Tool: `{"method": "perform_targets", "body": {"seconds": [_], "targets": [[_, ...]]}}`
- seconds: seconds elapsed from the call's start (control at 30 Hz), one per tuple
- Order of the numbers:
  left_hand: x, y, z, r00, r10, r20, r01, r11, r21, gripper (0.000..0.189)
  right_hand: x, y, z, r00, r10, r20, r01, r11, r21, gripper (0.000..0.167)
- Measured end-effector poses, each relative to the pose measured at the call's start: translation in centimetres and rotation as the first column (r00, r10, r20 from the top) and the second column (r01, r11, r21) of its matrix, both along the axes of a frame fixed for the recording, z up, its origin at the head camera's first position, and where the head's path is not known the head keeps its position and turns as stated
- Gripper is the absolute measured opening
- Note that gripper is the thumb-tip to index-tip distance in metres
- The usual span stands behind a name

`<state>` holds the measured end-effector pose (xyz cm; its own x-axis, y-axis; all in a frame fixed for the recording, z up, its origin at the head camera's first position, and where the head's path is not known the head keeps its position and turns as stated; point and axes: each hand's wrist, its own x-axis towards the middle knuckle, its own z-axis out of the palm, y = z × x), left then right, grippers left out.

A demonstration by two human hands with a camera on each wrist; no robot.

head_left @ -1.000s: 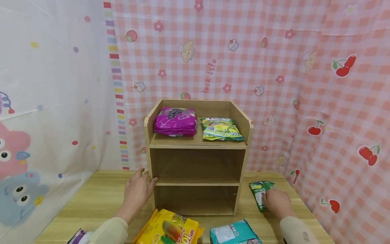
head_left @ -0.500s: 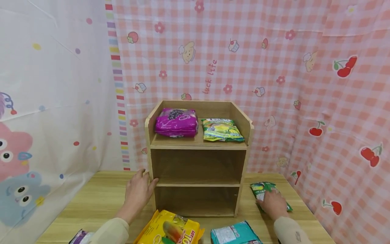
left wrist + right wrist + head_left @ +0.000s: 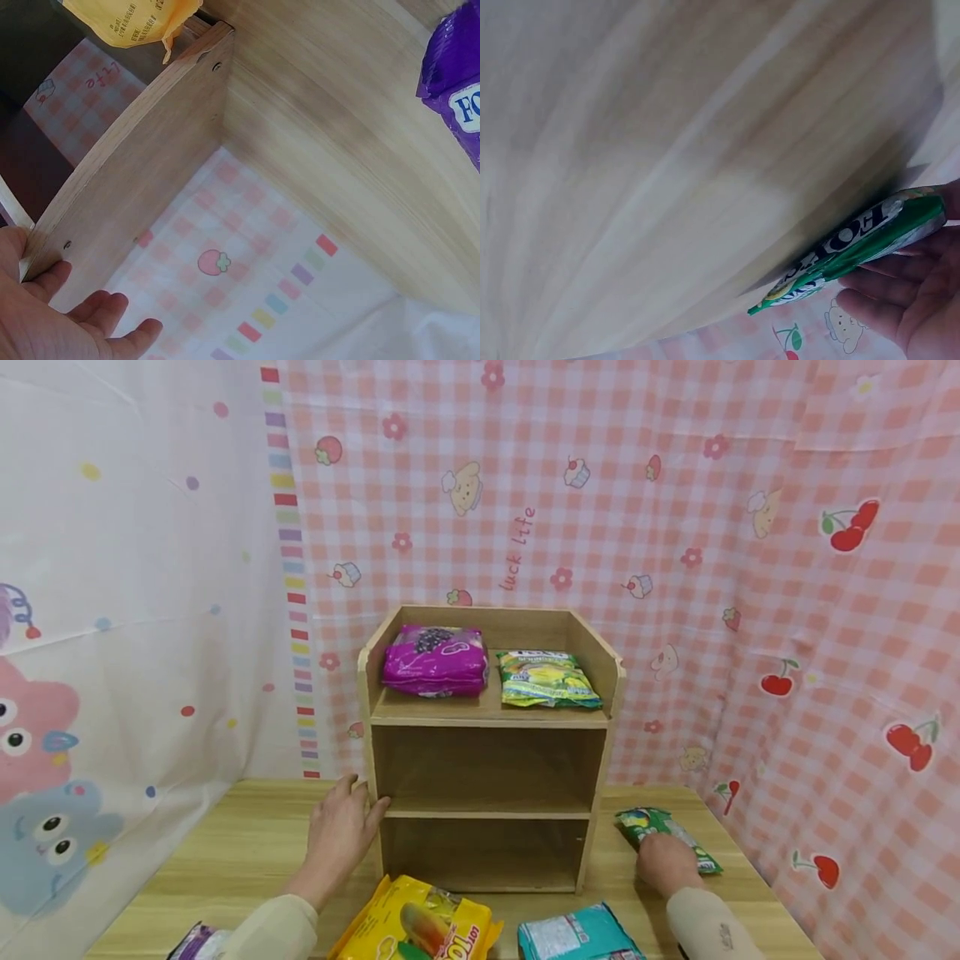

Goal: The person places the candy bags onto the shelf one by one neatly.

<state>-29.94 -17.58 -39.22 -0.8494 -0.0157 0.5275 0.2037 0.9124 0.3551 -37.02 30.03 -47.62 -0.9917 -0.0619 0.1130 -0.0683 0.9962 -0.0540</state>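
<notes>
My left hand (image 3: 341,827) grips the left side panel of a small wooden shelf (image 3: 487,722), thumb at the front edge and fingers along the outer face. In the left wrist view the other fingers (image 3: 135,339) spread beside the panel (image 3: 142,157). To the right of the shelf, my right hand (image 3: 667,862) holds a green snack bag (image 3: 692,843) low over the table. The right wrist view shows that bag (image 3: 855,240) edge-on between the thumb and fingers (image 3: 877,289), dark lettering on its pack. My hand covers part of it in the head view.
On the top shelf lie a magenta bag (image 3: 435,662) and a yellow-green bag (image 3: 547,679). A yellow bag (image 3: 416,922) and a teal bag (image 3: 577,935) lie in front. A purple bag (image 3: 197,941) is at front left. Patterned cloth (image 3: 480,485) hangs behind.
My right hand has shifted slightly left and toward me, its grip on the green bag changing; the bag has turned to lie slanting down to the right. The left hand stays on the shelf.
</notes>
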Motion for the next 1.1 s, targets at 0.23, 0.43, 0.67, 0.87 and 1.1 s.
{"method": "perform_targets", "body": {"seconds": [0.23,0.43,0.67,0.87,1.1], "targets": [[0.0,0.1,-0.2,1.0,-0.001,0.003,0.001,1.0,-0.003,0.048,0.3,0.7,0.8,0.989,-0.004,-0.15,-0.01,0.995,-0.096,0.018],[0.0,0.1,0.0,1.0,-0.007,-0.016,0.007,1.0,-0.002,0.046,-0.7,2.1,2.4,0.984,-0.133,-0.122,0.092,0.951,-0.294,0.021],[0.0,0.0,0.2,1.0,-0.013,-0.018,0.013,1.0,-0.005,0.045,-0.4,2.6,4.6,0.974,-0.188,-0.126,0.124,0.909,-0.397,0.035],[-0.2,0.0,0.0,0.999,-0.016,-0.046,0.016,1.0,-0.009,0.045,0.2,2.3,5.4,0.978,-0.197,-0.076,0.111,0.789,-0.604,0.028],[-0.2,0.0,-0.3,0.999,-0.023,-0.039,0.022,1.0,-0.005,0.046,0.4,2.8,4.2,0.979,-0.18,0.1,0.169,0.423,-0.89,0.041]]}}
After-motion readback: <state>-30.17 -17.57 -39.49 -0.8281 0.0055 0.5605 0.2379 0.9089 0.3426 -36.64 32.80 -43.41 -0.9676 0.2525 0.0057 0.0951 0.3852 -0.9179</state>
